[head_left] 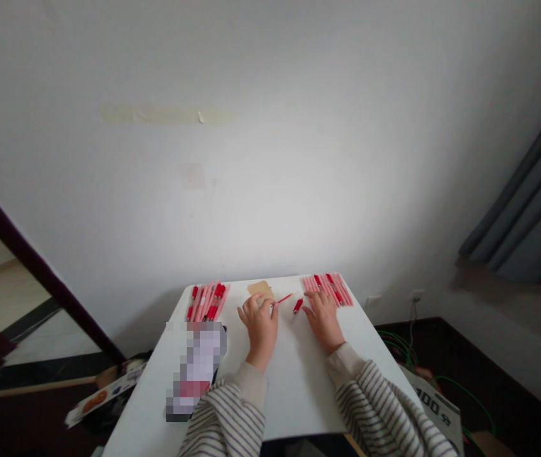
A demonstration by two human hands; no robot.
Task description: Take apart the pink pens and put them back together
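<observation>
My left hand (261,322) is above the middle of the white table, its thumb and fingers closed on a thin red pen refill (284,299). The refill points up and to the right. A short red pen part (298,306) with a pale tip lies between the two hands. My right hand (322,317) is just to the right of that part, fingers apart, with nothing seen in it. Its fingertips are close to a row of pink and red pens (344,293); whether they touch is unclear.
More pink and red pens (207,301) lie at the table's back left. A brown piece of paper or card (260,289) sits near the back edge. A phone-like object (199,368), blurred out, lies at the left. The wall (270,158) stands behind the white table (294,393).
</observation>
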